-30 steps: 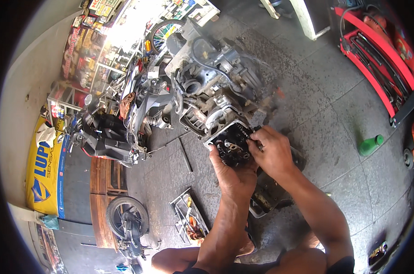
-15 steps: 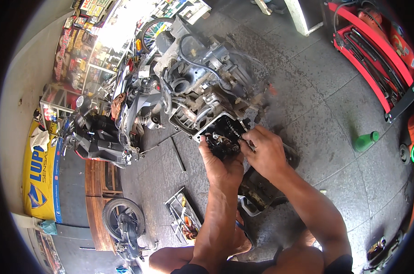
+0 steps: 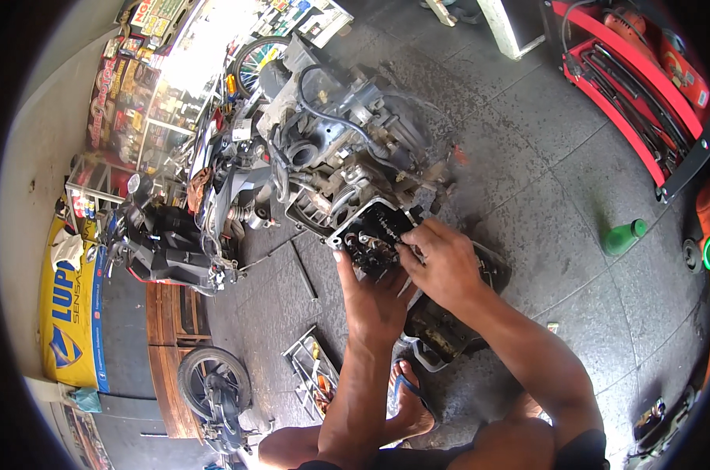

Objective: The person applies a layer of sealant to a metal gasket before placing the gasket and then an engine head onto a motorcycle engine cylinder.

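A box-shaped engine part (image 3: pixel 385 227) with a pale metal rim and an oily black inside sits just below a large, dirty engine (image 3: pixel 347 117). Small metal pieces show in its hollow. My left hand (image 3: pixel 368 307) holds it from beneath, thumb up along its left edge, with the other fingers partly hidden under it. At the right edge, my right hand (image 3: pixel 447 262) is closed, thumb and fingertips pinched together against the part; whatever lies between them is hidden.
A dark open container (image 3: pixel 441 317) stands beneath my right forearm. A metal tray of tools (image 3: pixel 312 364) lies left of my foot, and a metal bar (image 3: pixel 303 270) on the floor. To the right are a green bottle (image 3: pixel 625 237) and a red rack (image 3: pixel 625 98).
My left thumb has slid down off the part's face to its left edge. The right fingertips have shifted slightly left and down. The whole view has moved a little.
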Demonstrator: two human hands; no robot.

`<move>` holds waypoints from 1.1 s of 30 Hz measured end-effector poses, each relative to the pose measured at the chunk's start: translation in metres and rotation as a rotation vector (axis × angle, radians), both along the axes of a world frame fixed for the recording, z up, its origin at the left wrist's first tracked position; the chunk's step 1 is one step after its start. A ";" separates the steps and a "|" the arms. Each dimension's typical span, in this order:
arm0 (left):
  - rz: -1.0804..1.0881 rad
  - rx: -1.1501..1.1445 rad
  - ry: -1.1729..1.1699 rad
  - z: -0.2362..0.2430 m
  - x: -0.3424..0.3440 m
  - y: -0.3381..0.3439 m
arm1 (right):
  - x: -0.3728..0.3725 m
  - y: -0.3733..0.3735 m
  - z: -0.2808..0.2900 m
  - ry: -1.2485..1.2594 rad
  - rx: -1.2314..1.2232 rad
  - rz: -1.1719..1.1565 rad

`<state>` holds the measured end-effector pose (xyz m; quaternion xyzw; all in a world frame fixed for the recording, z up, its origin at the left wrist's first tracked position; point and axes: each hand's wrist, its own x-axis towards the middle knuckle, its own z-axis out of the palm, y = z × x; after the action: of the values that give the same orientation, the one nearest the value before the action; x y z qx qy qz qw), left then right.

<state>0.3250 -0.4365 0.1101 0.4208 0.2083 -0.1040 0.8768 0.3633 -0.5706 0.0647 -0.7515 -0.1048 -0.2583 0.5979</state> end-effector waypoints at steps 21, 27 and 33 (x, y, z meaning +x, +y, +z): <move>-0.231 2.132 -0.740 0.036 0.028 -0.008 | 0.009 0.001 -0.030 -0.140 0.188 0.183; -0.322 2.268 -0.720 0.033 0.025 -0.006 | 0.014 0.002 -0.036 -0.176 0.236 0.243; -0.416 2.345 -0.698 0.032 0.027 0.001 | 0.023 0.001 -0.039 -0.174 0.287 0.294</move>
<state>0.3524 -0.4357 0.1417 0.9808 -0.1395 0.1255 -0.0531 0.3862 -0.5694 0.0259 -0.6101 -0.2267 -0.2443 0.7188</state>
